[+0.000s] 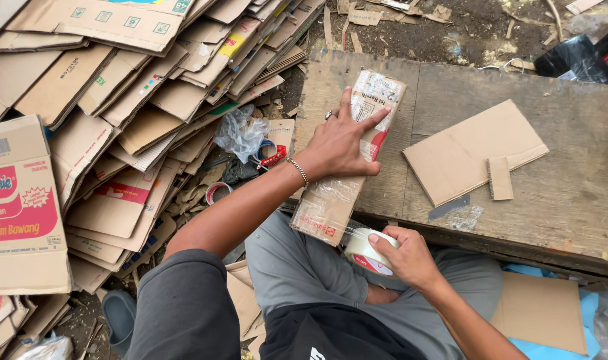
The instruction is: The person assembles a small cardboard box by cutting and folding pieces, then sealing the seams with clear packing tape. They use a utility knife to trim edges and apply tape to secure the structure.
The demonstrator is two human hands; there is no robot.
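Folded cardboard packet point(341, 170) under flat left hand point(341, 143); right hand point(407, 257) grip around tape roll point(365, 252).

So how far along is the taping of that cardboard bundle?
Clear tape already crosses the near end of the bundle. Now the left hand presses it flat on the wooden board while the right hand pulls the tape roll, a strip stretched to the bundle's corner. The far end looks untaped, and loose cardboard pieces lie beside it.

Dark grey short sleeve, grey trousers, beaded bracelet point(298, 171), seemingly a ring point(329, 115) on one finger.
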